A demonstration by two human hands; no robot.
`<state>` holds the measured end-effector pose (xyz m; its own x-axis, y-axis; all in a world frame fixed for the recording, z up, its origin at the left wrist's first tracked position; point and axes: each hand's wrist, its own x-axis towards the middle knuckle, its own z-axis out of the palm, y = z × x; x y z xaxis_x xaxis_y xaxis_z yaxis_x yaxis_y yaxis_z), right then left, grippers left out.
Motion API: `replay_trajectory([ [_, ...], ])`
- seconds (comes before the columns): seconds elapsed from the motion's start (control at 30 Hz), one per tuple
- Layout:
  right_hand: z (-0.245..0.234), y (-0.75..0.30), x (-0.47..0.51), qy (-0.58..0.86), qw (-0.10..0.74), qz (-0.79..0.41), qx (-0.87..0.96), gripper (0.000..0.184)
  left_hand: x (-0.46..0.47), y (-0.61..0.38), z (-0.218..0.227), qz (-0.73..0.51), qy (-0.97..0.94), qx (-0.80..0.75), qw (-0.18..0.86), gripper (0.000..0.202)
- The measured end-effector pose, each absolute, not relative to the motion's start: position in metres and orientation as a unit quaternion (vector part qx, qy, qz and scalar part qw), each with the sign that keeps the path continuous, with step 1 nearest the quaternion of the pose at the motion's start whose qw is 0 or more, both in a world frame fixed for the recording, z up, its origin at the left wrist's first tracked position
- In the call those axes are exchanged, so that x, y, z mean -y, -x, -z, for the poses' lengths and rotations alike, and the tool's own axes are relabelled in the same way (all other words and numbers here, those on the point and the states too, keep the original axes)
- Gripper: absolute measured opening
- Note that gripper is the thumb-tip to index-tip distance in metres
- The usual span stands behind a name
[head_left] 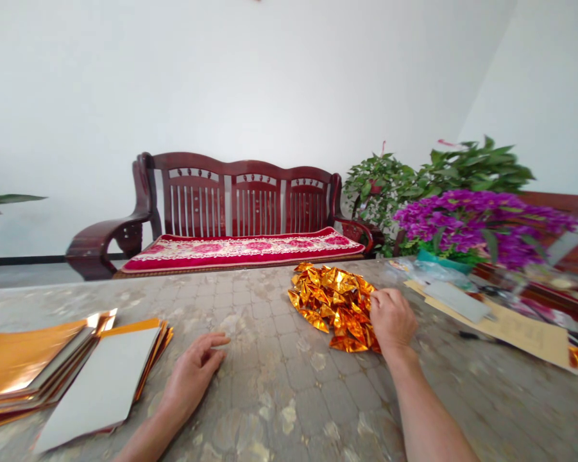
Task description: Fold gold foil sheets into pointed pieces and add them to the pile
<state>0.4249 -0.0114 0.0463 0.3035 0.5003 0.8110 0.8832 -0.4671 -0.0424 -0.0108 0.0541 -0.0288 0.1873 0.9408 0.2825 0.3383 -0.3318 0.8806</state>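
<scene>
A heap of shiny orange-gold foil pieces, folded into pointed shapes (330,298), sits on the table under a grey-brown, tile-patterned cover (269,391), and these look finished. Left of the heap and nearer the person lie the unfolded sheets: a thick stack of flat orange foil rectangles (31,350) farthest out, and, closer to the heap, a second stack topped by a pale grey sheet with orange edges below (101,378). By their depth, a good share of the work seems left, and I see no sheet partway folded.

The right hand (393,321) is at the heap's right edge, fingers curled against the foil; its back hides the fingertips, so I cannot tell whether it grips a piece. The left hand (197,366), left of the heap and just beside the second stack, is loosely spread and holds nothing. Right of the heap, apart from it, lies a flat tan cardboard sheet (524,333).
</scene>
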Motion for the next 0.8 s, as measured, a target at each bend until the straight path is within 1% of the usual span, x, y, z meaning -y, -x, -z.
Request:
replay_trajectory([
  [0.13,-0.043,-0.427,0.010,0.753,0.270,0.389,0.457,0.025,-0.054,0.012,0.030,-0.421,-0.697,-0.466,0.347,0.031],
  [0.33,-0.047,-0.417,0.011,0.816,0.234,0.317,0.423,0.019,-0.053,0.010,0.027,-0.429,-0.696,-0.465,0.339,0.029],
  [0.43,-0.049,-0.415,0.011,0.816,0.239,0.320,0.418,0.021,-0.052,0.008,0.024,-0.425,-0.706,-0.465,0.322,0.028],
  [0.57,-0.048,-0.397,0.005,0.733,0.297,0.356,0.498,0.024,-0.043,0.006,0.017,-0.436,-0.727,-0.453,0.274,0.026],
  [0.67,-0.042,-0.359,-0.003,0.655,0.321,0.318,0.605,0.023,-0.030,0.003,0.007,-0.442,-0.759,-0.415,0.237,0.024],
  [0.8,-0.027,-0.296,-0.010,0.530,0.304,0.240,0.754,0.023,-0.018,0.000,-0.007,-0.427,-0.786,-0.398,0.205,0.023],
])
